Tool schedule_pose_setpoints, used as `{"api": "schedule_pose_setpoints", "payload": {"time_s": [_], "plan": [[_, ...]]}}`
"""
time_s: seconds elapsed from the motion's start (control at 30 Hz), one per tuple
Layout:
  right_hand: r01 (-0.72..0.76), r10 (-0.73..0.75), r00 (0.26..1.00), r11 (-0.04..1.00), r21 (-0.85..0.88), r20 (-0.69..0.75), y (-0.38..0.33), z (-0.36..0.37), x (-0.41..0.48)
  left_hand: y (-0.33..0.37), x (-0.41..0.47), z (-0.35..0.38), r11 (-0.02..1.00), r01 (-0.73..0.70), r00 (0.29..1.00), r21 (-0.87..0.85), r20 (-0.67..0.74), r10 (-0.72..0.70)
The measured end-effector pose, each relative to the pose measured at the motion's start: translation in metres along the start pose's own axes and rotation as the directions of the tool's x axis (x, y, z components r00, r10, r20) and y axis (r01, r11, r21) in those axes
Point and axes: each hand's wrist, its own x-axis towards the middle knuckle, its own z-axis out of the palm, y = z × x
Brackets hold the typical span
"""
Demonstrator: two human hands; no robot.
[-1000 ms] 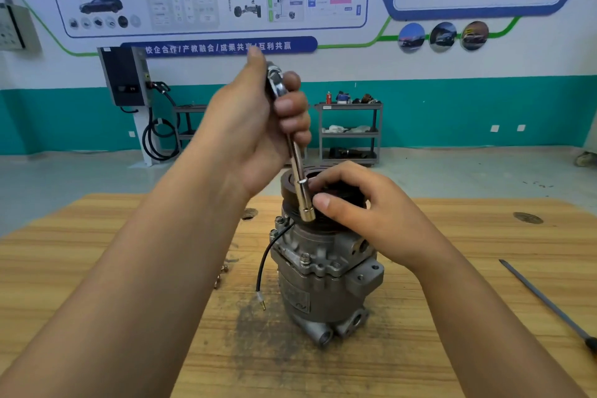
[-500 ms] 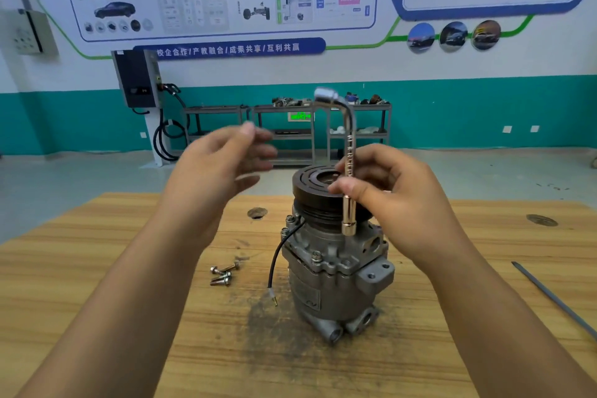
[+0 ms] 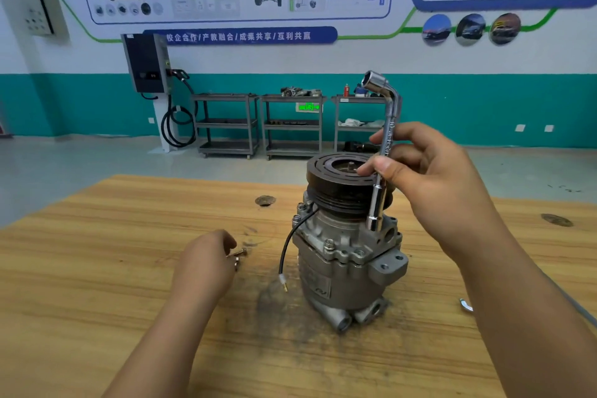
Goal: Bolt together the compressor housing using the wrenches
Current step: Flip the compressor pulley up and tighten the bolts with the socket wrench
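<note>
My right hand (image 3: 433, 178) grips the socket wrench (image 3: 382, 152) upright on a bolt at the rim of the compressor housing (image 3: 339, 255) mid-table, left hand (image 3: 206, 258) closing on loose bolts (image 3: 239, 257); keep socket square, start threads by hand.

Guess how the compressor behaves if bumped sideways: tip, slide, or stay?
Probably stays: the compressor looks like solid cast metal, so heavy. It stands on end with the wide black pulley on top, so a hard shove up high might tip it. The bare wooden table may allow some sliding.
</note>
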Motion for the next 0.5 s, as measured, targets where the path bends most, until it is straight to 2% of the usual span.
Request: {"api": "schedule_pose_setpoints", "payload": {"time_s": [0.2, 0.5], "plan": [[0.012, -0.012, 1.000, 1.000, -0.022, -0.009, 0.000, 0.001, -0.001, -0.015, 0.008, 0.010, 0.992, 0.000, 0.999, 0.128, 0.047, -0.006], [0.019, -0.019, 0.999, 1.000, -0.005, -0.041, 0.002, 0.001, 0.000, -0.017, 0.006, 0.022, 0.991, 0.023, 0.999, 0.130, 0.036, -0.028]]}}
